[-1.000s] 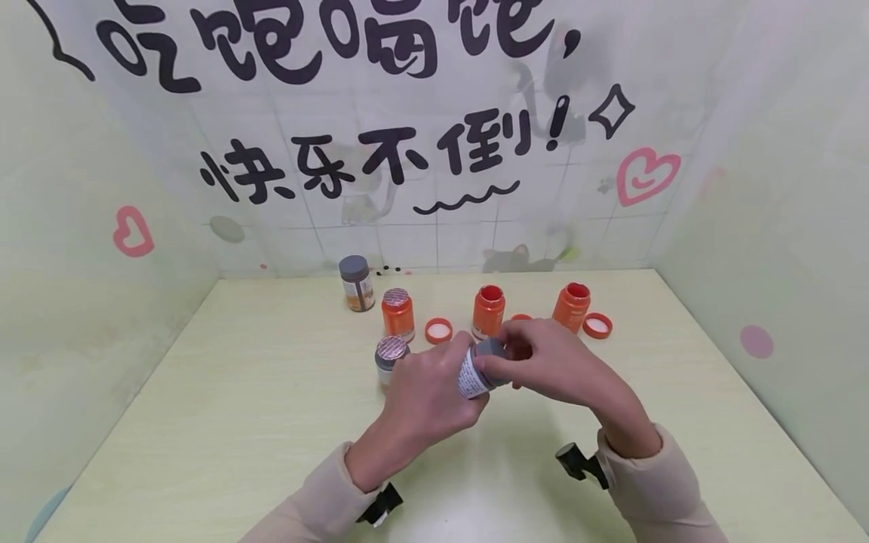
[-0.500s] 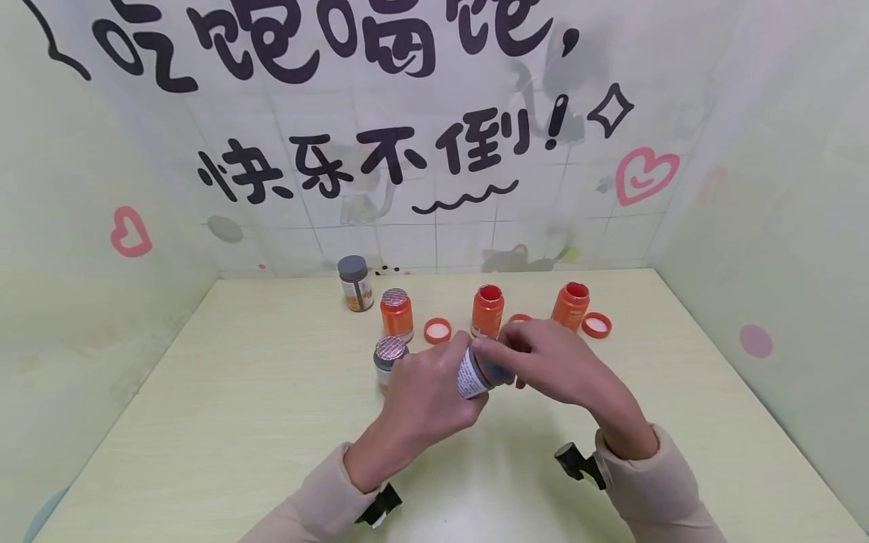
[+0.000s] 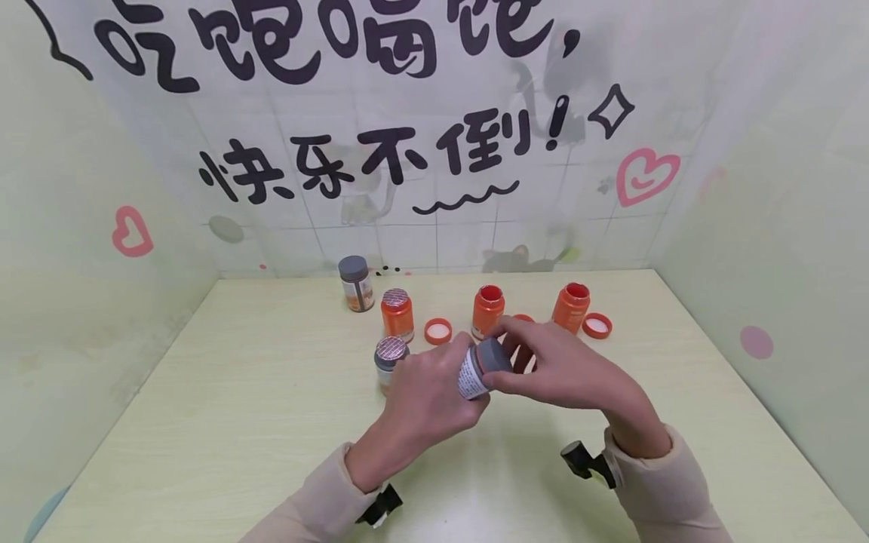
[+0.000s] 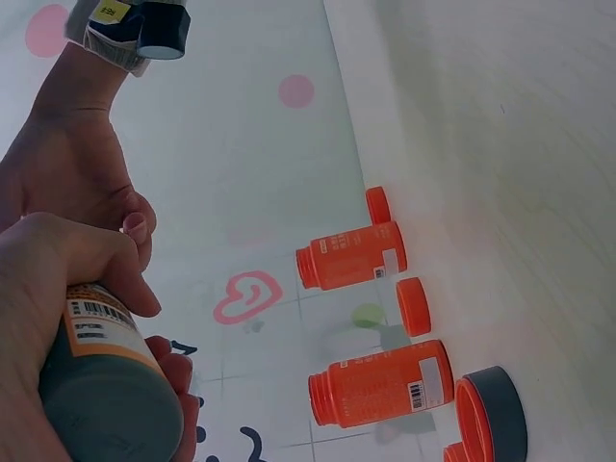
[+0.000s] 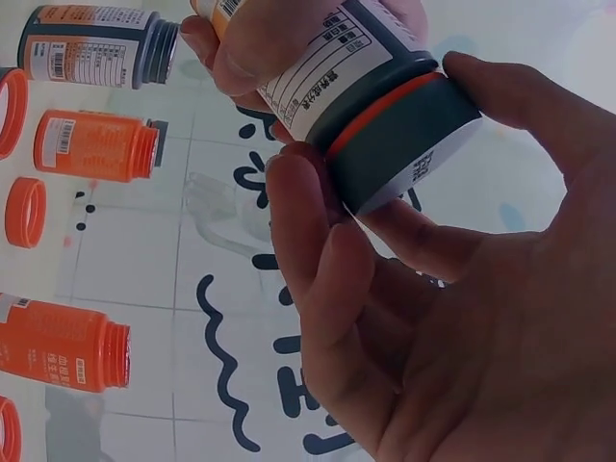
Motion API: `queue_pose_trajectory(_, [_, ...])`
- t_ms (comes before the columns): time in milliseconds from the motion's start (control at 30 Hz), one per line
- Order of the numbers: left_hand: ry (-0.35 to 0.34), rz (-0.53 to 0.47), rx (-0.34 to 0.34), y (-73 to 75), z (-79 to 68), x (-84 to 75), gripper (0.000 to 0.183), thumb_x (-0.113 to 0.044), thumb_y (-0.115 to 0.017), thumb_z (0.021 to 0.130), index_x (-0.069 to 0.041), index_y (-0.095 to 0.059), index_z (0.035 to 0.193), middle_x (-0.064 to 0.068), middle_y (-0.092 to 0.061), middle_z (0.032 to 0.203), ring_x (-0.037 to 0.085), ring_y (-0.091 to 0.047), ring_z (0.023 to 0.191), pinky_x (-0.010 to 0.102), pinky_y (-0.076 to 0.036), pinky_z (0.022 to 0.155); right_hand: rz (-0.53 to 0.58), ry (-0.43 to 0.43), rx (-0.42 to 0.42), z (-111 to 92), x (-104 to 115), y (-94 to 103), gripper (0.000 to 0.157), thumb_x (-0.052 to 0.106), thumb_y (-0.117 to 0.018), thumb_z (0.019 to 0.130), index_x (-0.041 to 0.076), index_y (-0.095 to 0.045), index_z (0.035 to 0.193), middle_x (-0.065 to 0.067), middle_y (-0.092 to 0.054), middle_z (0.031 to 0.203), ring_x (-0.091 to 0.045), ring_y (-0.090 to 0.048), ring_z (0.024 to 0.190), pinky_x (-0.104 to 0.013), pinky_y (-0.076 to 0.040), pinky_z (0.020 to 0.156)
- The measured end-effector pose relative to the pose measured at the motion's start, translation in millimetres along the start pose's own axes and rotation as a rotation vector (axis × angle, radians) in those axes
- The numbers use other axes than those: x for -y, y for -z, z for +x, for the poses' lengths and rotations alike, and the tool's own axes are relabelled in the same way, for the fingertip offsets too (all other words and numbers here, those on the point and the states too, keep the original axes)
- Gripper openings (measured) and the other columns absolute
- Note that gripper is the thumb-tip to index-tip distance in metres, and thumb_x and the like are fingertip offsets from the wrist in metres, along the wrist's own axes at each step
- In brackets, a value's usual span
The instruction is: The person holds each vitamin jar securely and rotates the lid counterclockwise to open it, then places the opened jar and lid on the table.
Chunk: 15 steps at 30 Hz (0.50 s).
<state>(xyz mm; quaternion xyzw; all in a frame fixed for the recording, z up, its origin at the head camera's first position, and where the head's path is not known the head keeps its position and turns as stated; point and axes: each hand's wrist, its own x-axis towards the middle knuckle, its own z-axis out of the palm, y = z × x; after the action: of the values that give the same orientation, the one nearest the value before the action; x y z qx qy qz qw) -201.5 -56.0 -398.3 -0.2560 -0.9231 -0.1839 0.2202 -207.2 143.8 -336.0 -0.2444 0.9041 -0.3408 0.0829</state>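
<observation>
Tilted toward the right, a dark grey bottle [image 3: 471, 379] with a white printed label lies in the left hand [image 3: 428, 396], whose fingers wrap its body. Its base faces the camera in the left wrist view. The right hand [image 3: 570, 366] holds the bottle's dark grey cap [image 5: 414, 135] between thumb and fingertips. An orange-red band [image 5: 380, 108] shows between cap and bottle neck in the right wrist view. Behind the left hand stands a second grey bottle [image 3: 391, 354] with a foil seal on its mouth, partly hidden.
A capped grey bottle [image 3: 356, 285] stands at the back. An orange bottle [image 3: 398, 317] has a foil seal; two others, one in the middle [image 3: 488, 311] and one rightward [image 3: 572, 305], are open-mouthed. Orange caps [image 3: 597, 325] and a grey cap with orange lining [image 4: 496, 414] lie on the table.
The right hand has turned around the cap: its thumb moved from the top of the cap down to its lower edge, and the right wrist shifted slightly right. The left hand stays still.
</observation>
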Motion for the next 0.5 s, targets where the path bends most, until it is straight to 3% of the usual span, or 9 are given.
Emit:
queue_pose_trajectory(133, [0.003, 0.000, 0.000, -0.7, -0.6, 0.4, 0.048, -0.038, -0.080, 0.073, -0.016, -0.057, 0.108, -0.006, -0.066, 0.079, 0.009, -0.056, 0.055, 0.017, -0.044, 0.051, 0.043, -0.041, -0.014, 2.2, 0.9, -1.4, 0.039, 0.051, -0.066, 0.091, 0.028, -0.057, 0.121, 0.006, -0.067, 0.086, -0.014, -0.065, 0.074, -0.034, -0.054, 0.066])
queue_pose_trajectory(233, [0.007, 0.002, 0.007, -0.9, -1.2, 0.3, 0.049, -0.038, -0.080, 0.073, -0.016, -0.056, 0.110, -0.005, -0.067, 0.083, 0.010, -0.058, 0.058, 0.018, -0.047, 0.053, 0.034, -0.103, -0.040, 4.5, 1.6, -3.6, 0.037, 0.059, -0.056, 0.093, 0.026, -0.061, 0.107, 0.005, -0.067, 0.081, -0.015, -0.065, 0.067, -0.035, -0.052, 0.064])
queue_pose_trajectory(400, [0.009, 0.004, 0.017, 0.3, -1.6, -0.3, 0.050, -0.039, -0.079, 0.074, -0.016, -0.056, 0.112, -0.005, -0.068, 0.084, 0.010, -0.059, 0.059, 0.019, -0.047, 0.053, -0.049, -0.153, -0.066, 5.3, 1.1, -5.8, 0.049, 0.068, -0.052, 0.091, 0.022, -0.063, 0.079, 0.006, -0.065, 0.071, -0.013, -0.063, 0.061, -0.033, -0.048, 0.058])
queue_pose_trajectory(500, [0.008, 0.000, 0.021, 0.9, -1.2, -0.1, 0.049, -0.039, -0.079, 0.074, -0.016, -0.056, 0.111, -0.005, -0.067, 0.083, 0.009, -0.057, 0.058, 0.017, -0.046, 0.053, -0.033, -0.143, -0.057, 5.6, 0.3, -6.0, 0.046, 0.065, -0.056, 0.090, 0.021, -0.063, 0.079, 0.006, -0.065, 0.070, -0.015, -0.064, 0.062, -0.033, -0.050, 0.058])
